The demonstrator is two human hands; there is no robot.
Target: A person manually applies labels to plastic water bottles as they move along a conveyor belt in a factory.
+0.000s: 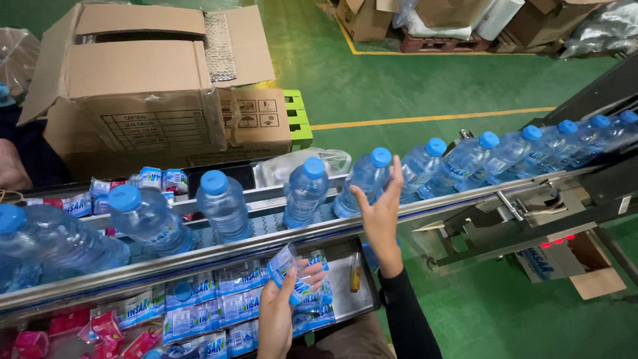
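Note:
Clear water bottles with blue caps stand in a row on a steel conveyor (199, 256) that runs from the left up to the right. My right hand (382, 216), in a black sleeve, reaches over the near rail and grips one bottle (367, 174), thumb on its left side and fingers on its right. My left hand (276, 319) is lower, in front of the conveyor. It holds a blue and white label sleeve (284, 260) above a tray (345, 282) filled with several more such labels.
A large open cardboard box (146, 80) stands behind the conveyor beside a green crate (299, 119). Red packets (100, 329) lie at the lower left. Another person's arm (13, 169) is at the left edge. Machine parts (531, 219) sit at the right, and stacked boxes on pallets (438, 26) at the far back.

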